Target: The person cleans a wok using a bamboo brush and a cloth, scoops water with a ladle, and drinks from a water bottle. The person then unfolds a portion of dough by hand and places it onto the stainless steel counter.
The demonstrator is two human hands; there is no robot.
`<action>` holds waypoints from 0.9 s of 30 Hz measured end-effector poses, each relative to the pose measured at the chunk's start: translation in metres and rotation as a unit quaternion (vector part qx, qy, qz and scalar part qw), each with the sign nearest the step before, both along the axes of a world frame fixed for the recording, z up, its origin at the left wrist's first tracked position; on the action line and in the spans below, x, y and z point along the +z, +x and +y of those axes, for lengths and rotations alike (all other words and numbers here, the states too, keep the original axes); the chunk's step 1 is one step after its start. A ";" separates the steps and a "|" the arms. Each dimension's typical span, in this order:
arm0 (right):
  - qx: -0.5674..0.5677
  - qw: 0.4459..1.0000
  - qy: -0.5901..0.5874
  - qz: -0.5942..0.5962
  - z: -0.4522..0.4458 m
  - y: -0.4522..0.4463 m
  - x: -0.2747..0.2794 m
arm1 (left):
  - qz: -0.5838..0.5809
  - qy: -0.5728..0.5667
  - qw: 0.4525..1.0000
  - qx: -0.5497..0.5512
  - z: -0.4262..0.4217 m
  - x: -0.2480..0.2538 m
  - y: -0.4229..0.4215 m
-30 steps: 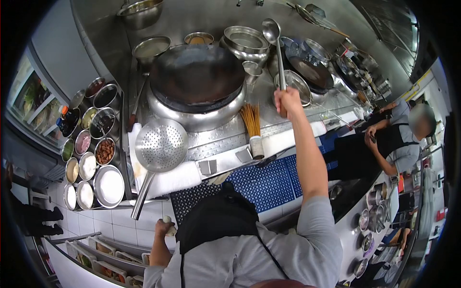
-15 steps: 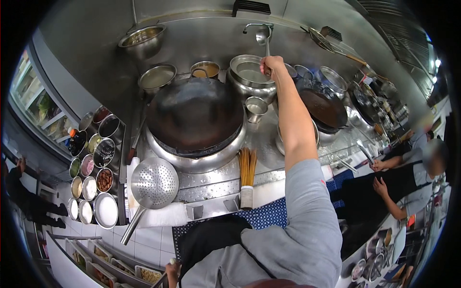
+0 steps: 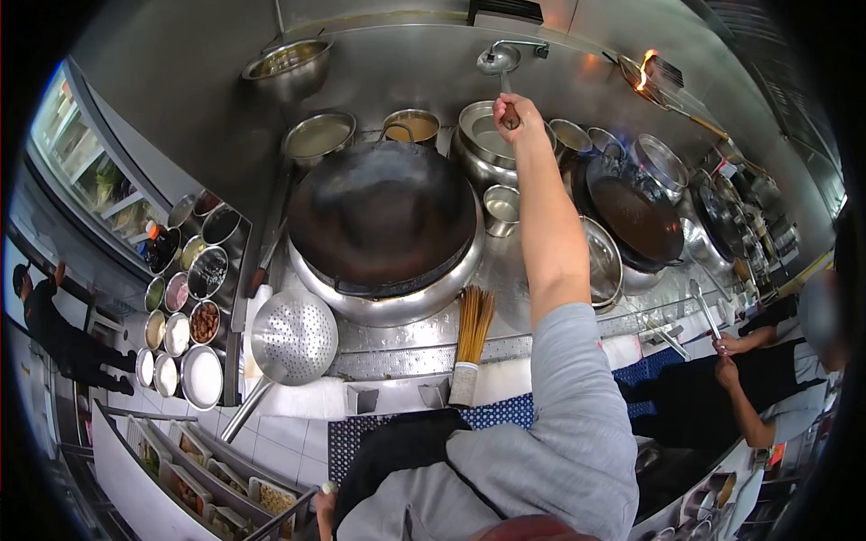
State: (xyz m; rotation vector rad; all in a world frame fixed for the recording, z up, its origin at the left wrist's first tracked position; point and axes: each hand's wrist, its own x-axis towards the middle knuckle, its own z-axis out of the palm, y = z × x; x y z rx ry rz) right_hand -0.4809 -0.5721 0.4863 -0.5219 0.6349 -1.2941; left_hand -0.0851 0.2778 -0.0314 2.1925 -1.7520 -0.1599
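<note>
My right hand (image 3: pixel 516 117), arm stretched far forward, is closed around the wooden end of a long-handled ladle (image 3: pixel 499 60). The ladle's bowl is at the back wall, just below the spout of a faucet (image 3: pixel 519 42). Under my hand stands a metal pot of cloudy liquid (image 3: pixel 487 135). Left of my arm, a large dark wok (image 3: pixel 383 216) sits on a round steel burner ring (image 3: pixel 397 311). Low at the bottom edge, my left hand (image 3: pixel 325 512) is curled by a dark bar with a pale end; what it grips is unclear.
A perforated strainer (image 3: pixel 294 338) and a bamboo wok brush (image 3: pixel 474 329) lie along the front edge. Seasoning tins (image 3: pixel 200 383) stand left. At right are another wok (image 3: pixel 634 207), a flame (image 3: pixel 646 68) near the back wall, and a co-worker (image 3: pixel 731 388) holding a utensil.
The view has shifted, so the stove appears farther right. A flame has appeared at the back right. The co-worker's hands have come together on the utensil. My right hand still grips the ladle.
</note>
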 end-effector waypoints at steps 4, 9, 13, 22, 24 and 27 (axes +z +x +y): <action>0.017 0.999 0.010 -0.036 0.011 -0.017 -0.007 | 0.188 0.128 0.953 0.202 -0.018 0.006 0.002; 0.019 1.000 0.005 0.005 0.039 -0.038 -0.013 | -0.004 0.130 0.991 0.035 -0.008 -0.006 0.010; -0.044 0.963 -0.007 0.267 0.051 -0.044 -0.026 | 0.331 0.204 0.851 0.353 -0.016 0.033 0.010; -0.124 0.816 -0.029 0.563 0.065 -0.040 -0.044 | 0.310 0.217 0.853 0.359 -0.030 0.043 0.017; -0.139 0.835 -0.026 0.531 0.069 -0.036 -0.037 | 0.364 0.213 0.831 0.363 -0.036 0.049 0.020; -0.127 0.850 -0.039 0.511 0.067 -0.028 -0.027 | 0.344 0.230 0.845 0.337 -0.061 0.091 0.014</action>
